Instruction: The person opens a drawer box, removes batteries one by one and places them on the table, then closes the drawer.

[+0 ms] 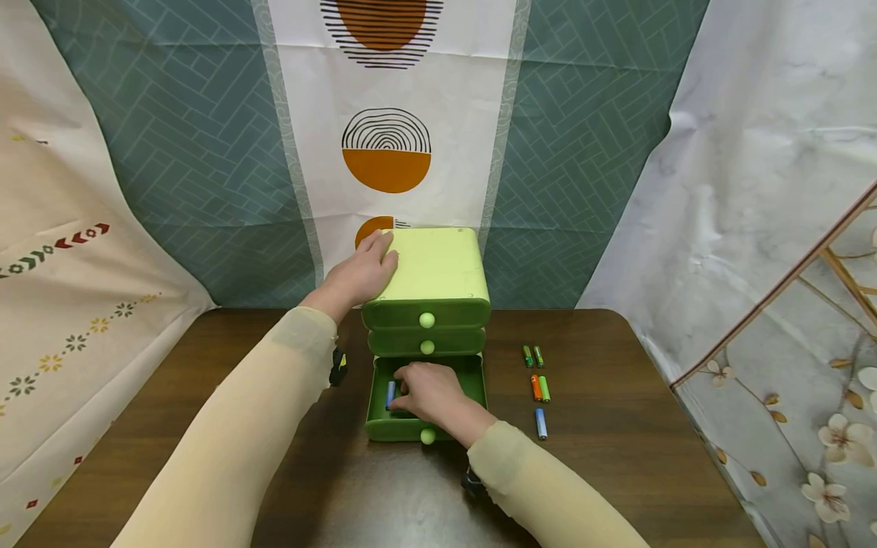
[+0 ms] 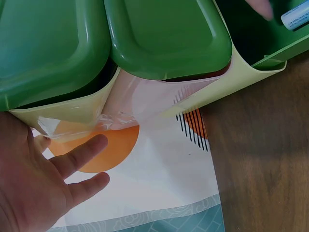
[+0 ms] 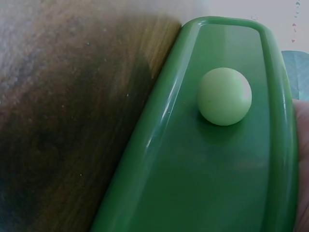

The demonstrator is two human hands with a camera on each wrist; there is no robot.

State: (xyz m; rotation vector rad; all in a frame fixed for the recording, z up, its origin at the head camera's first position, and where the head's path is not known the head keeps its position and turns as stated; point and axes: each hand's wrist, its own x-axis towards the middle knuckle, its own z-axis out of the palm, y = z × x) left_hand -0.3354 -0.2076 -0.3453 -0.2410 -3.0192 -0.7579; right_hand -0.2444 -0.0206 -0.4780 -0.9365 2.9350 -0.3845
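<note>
A small drawer unit (image 1: 435, 262) with a pale green body and three dark green drawers stands on the table. Its bottom drawer (image 1: 380, 430) is pulled out; a round knob (image 3: 224, 96) on a drawer front fills much of the right wrist view. My left hand (image 1: 359, 270) rests on the unit's top left edge, fingers spread in the left wrist view. My right hand (image 1: 432, 392) reaches into the bottom drawer with bent fingers. Beside its thumb lies a blue battery (image 1: 390, 395), whose end (image 2: 295, 18) shows next to a fingertip. Whether the right fingers hold anything is hidden.
Right of the unit, two small green batteries (image 1: 532, 356) lie at the back. An orange battery (image 1: 536, 388) and a light green battery (image 1: 544, 389) lie side by side before them, and a blue battery (image 1: 541, 424) is nearest. Fabric hangs behind and at both sides.
</note>
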